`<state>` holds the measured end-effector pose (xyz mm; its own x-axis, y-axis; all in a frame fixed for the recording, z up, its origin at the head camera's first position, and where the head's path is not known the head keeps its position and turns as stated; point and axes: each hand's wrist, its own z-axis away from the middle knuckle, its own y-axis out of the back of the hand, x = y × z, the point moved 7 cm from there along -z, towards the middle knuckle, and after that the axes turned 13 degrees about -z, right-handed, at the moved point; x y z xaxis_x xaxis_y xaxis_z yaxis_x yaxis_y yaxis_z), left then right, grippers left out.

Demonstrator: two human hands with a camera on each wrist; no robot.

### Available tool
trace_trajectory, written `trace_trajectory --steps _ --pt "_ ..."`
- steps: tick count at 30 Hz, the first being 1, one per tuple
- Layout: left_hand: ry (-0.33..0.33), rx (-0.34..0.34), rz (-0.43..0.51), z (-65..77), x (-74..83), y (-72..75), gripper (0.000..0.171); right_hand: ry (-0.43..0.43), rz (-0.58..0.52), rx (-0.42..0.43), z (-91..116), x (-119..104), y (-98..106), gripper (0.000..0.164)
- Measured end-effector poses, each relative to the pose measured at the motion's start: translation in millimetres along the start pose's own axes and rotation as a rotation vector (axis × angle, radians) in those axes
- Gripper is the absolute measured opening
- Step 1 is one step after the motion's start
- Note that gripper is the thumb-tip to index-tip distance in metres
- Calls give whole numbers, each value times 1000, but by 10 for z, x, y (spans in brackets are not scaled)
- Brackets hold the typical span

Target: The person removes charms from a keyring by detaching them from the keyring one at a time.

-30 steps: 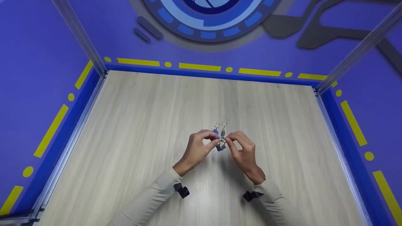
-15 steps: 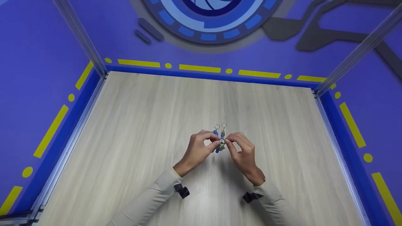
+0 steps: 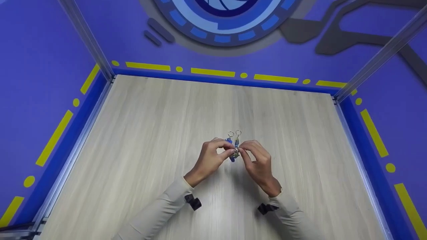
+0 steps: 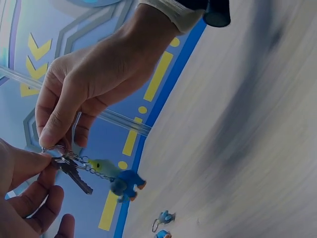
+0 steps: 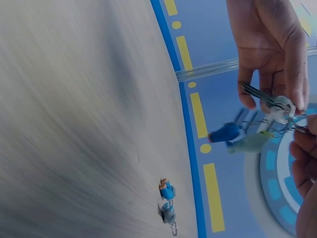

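Observation:
My left hand (image 3: 210, 158) and right hand (image 3: 259, 160) meet fingertip to fingertip over the table. Both pinch a key ring (image 5: 297, 117) between thumb and fingers, and the fingers partly hide it. Keys (image 4: 75, 177) hang from it beside small chains (image 4: 96, 171). On the chains dangle a pale green figurine (image 5: 250, 143) with a yellow tip and a blue figurine (image 5: 224, 133) with an orange end. Beyond the hands lie two more keychains, each with a small blue figure: a left keychain (image 3: 231, 134) and a right keychain (image 3: 238, 133).
A light wood-grain table (image 3: 160, 126) spreads around the hands. Blue panels with yellow dashes (image 3: 213, 72) and metal posts (image 3: 90, 40) enclose its back and sides. A black wrist camera (image 3: 193, 202) sits on the left sleeve, another black camera (image 3: 267, 209) on the right.
The dangling figurines have shifted slightly below the fingers. My two hands' fingertips are a little closer together. The two keychains on the table lie where they were.

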<state>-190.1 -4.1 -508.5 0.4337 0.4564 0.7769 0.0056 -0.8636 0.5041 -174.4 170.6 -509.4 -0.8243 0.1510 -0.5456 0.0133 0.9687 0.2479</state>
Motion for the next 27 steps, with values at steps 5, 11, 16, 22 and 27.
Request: trace_trajectory --steps 5,11,16,22,27 --pt "-46 -36 110 -7 71 4 11 47 -12 79 -14 -49 53 20" --pt "-79 -54 218 -1 88 -10 17 100 -24 127 -29 -102 84 24" --pt "-55 -58 252 25 61 -40 22 107 -16 139 -31 -110 81 23" --pt "-22 -58 224 39 19 -77 13 91 -22 155 -31 -119 66 19" --pt "-21 -52 225 34 17 -69 8 70 -38 155 -39 -134 46 10"
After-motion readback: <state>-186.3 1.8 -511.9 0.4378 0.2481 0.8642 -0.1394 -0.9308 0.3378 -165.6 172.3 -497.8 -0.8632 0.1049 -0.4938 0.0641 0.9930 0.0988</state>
